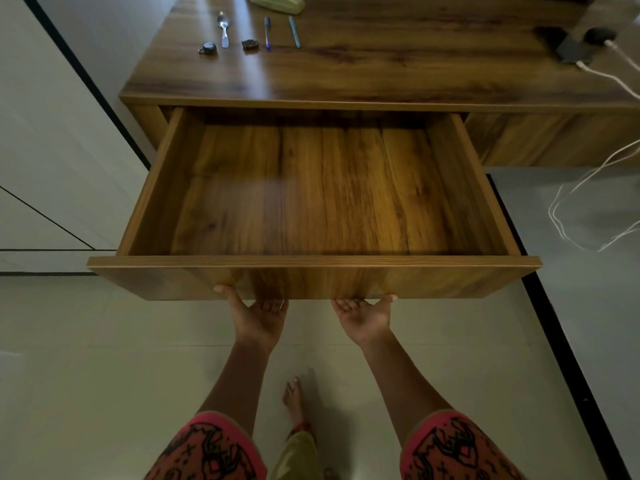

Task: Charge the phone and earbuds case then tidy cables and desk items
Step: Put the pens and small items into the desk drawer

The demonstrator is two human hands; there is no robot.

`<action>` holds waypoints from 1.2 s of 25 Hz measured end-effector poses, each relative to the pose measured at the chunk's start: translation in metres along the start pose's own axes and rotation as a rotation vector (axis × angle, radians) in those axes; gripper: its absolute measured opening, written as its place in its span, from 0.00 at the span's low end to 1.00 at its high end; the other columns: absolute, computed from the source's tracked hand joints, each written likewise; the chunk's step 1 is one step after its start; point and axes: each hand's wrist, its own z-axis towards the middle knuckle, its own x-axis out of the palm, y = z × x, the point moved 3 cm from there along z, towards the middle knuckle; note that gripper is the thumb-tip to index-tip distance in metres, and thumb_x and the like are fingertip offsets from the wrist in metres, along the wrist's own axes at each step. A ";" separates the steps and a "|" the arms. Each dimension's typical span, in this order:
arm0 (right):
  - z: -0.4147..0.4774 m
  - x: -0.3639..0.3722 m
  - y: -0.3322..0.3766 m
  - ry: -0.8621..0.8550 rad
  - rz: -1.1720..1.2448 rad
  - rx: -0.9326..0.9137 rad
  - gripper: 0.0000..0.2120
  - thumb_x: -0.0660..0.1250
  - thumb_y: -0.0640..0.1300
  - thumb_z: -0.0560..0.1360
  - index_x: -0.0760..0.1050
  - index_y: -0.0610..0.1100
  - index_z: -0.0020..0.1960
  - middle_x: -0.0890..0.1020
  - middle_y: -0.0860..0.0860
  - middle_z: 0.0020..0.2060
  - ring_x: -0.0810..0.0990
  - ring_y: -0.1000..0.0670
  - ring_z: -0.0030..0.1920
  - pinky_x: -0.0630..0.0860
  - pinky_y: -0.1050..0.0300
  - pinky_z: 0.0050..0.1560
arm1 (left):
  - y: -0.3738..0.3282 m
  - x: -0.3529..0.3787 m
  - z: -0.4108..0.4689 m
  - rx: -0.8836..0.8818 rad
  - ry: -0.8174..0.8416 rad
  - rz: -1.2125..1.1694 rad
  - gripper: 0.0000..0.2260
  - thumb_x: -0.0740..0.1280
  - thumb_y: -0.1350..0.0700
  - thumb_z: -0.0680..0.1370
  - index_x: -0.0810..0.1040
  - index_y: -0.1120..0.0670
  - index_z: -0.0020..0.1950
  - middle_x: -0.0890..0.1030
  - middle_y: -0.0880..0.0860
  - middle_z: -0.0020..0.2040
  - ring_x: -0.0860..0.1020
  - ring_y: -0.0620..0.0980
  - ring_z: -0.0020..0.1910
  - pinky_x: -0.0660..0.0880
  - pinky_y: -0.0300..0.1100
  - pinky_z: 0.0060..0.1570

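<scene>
A wide wooden drawer (311, 271) stands pulled out from the desk, and nothing lies inside it. My left hand (258, 315) and my right hand (363, 315) grip the bottom edge of its front panel, palms up, fingers hooked under the panel and thumbs on its face. On the desk top (381, 74) at the far right lie a dark phone (573, 50) and a dark earbuds case (599, 35), each with a white cable (609, 77) plugged in. Near the back left lie a spoon (223, 27), a blue pen (267, 32), a teal pen (294, 31), a small clip (250, 44) and a round dark item (207, 48).
A pale green case (277, 3) lies at the desk's back edge. White cables (588, 192) hang off the right side and loop over the floor. A white cabinet (52, 133) stands left of the desk. My bare foot (294, 400) is on the tiled floor below the drawer.
</scene>
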 end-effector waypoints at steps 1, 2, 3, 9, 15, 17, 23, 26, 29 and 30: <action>-0.001 0.001 0.000 -0.003 -0.010 -0.002 0.44 0.45 0.70 0.73 0.48 0.36 0.74 0.57 0.38 0.73 0.57 0.39 0.73 0.53 0.44 0.74 | -0.001 0.001 -0.002 -0.001 -0.007 0.019 0.49 0.57 0.27 0.67 0.55 0.63 0.73 0.66 0.61 0.70 0.67 0.58 0.68 0.59 0.52 0.72; -0.003 0.001 0.000 -0.013 -0.020 -0.003 0.43 0.45 0.69 0.73 0.48 0.36 0.74 0.58 0.38 0.73 0.58 0.39 0.73 0.53 0.44 0.74 | -0.003 0.000 -0.003 -0.002 -0.019 0.036 0.50 0.57 0.26 0.67 0.53 0.63 0.73 0.64 0.61 0.71 0.65 0.58 0.70 0.57 0.52 0.73; -0.005 0.002 0.000 -0.033 -0.034 -0.008 0.43 0.46 0.69 0.74 0.49 0.36 0.74 0.59 0.37 0.72 0.58 0.39 0.73 0.54 0.45 0.74 | -0.005 -0.001 -0.005 -0.006 -0.029 0.056 0.50 0.56 0.27 0.68 0.52 0.64 0.74 0.64 0.61 0.72 0.64 0.58 0.71 0.57 0.52 0.72; -0.046 0.007 -0.009 -0.071 -0.387 0.043 0.32 0.48 0.60 0.79 0.65 0.33 0.66 0.75 0.37 0.62 0.70 0.40 0.66 0.68 0.50 0.65 | 0.020 0.011 -0.056 -0.286 0.159 0.687 0.32 0.47 0.40 0.79 0.62 0.64 0.71 0.73 0.60 0.64 0.72 0.58 0.61 0.68 0.48 0.60; -0.117 0.066 -0.003 0.198 -0.629 -0.093 0.21 0.52 0.50 0.80 0.75 0.37 0.58 0.81 0.42 0.53 0.76 0.46 0.58 0.67 0.54 0.65 | -0.006 0.082 -0.117 -0.100 0.373 1.054 0.24 0.52 0.44 0.79 0.73 0.60 0.64 0.75 0.62 0.63 0.75 0.58 0.61 0.71 0.47 0.61; -0.134 0.103 0.005 0.300 -0.655 -0.166 0.19 0.53 0.51 0.80 0.76 0.39 0.54 0.81 0.43 0.52 0.77 0.46 0.57 0.70 0.54 0.62 | -0.027 0.115 -0.133 -0.012 0.462 1.089 0.25 0.52 0.43 0.79 0.74 0.59 0.63 0.78 0.60 0.60 0.76 0.57 0.60 0.72 0.48 0.62; -0.150 0.225 0.021 0.494 -0.859 -0.409 0.18 0.56 0.52 0.79 0.76 0.41 0.56 0.82 0.45 0.53 0.80 0.49 0.54 0.74 0.56 0.56 | -0.090 0.210 -0.139 0.205 0.524 1.192 0.27 0.50 0.39 0.78 0.71 0.57 0.66 0.76 0.55 0.62 0.75 0.52 0.61 0.70 0.47 0.63; -0.141 0.284 0.024 0.512 -0.976 -0.512 0.15 0.57 0.52 0.78 0.78 0.44 0.50 0.83 0.47 0.51 0.80 0.49 0.52 0.75 0.55 0.53 | -0.122 0.248 -0.120 0.324 0.466 1.255 0.27 0.52 0.39 0.77 0.69 0.56 0.67 0.76 0.53 0.62 0.75 0.51 0.60 0.72 0.45 0.60; -0.119 0.327 0.027 0.452 -1.019 -0.583 0.13 0.59 0.51 0.78 0.79 0.46 0.46 0.83 0.48 0.48 0.81 0.51 0.46 0.74 0.57 0.45 | -0.153 0.276 -0.099 0.443 0.402 1.291 0.22 0.53 0.42 0.79 0.72 0.55 0.63 0.77 0.54 0.60 0.76 0.52 0.58 0.72 0.43 0.55; -0.109 0.341 0.029 0.433 -1.026 -0.602 0.12 0.60 0.51 0.77 0.78 0.46 0.45 0.83 0.48 0.46 0.80 0.51 0.45 0.74 0.58 0.43 | -0.164 0.286 -0.088 0.489 0.380 1.309 0.19 0.55 0.43 0.79 0.73 0.54 0.61 0.78 0.54 0.59 0.76 0.51 0.56 0.72 0.44 0.56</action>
